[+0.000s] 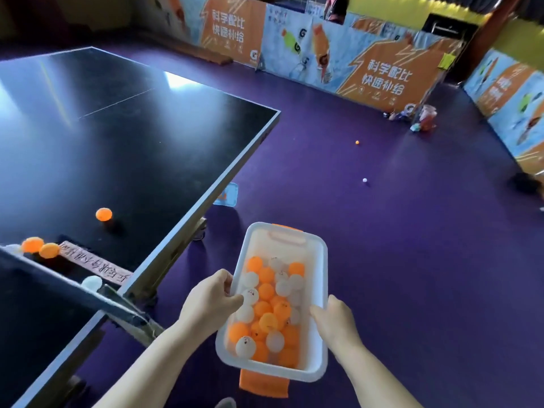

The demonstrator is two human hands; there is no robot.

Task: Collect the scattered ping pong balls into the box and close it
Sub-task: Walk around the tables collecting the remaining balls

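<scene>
The person is carrying the box point(319, 251) in both hands, in the air above the purple floor point(412, 260). The left hand point(210, 298) is gripping the left rim with its thumb hooked over the edge. The right hand point(335, 319) is gripping the right wall from outside. Between the hands, the collected balls point(266, 307), orange and white, are lying several deep, so much of the gathering looks done.

It is not finished. To the left of the left hand, the worktop point(132, 142) is still carrying strays:
- a lone orange ball point(103, 214), further out;
- a touching orange pair point(49, 250), further left;
- a white ball point(91, 282) nearest the left hand, by the net post.

Well ahead of the right hand, a small orange ball point(357, 142) and a small white ball point(365, 180) are sitting on the floor.

The box is standing open, with no lid on it. An orange latch point(263, 384) is hanging from its near end. A pale blue flat thing point(228, 195) is lying ahead of the left hand under the worktop's edge; whether it is the lid I cannot tell. Closing is still to come.
</scene>
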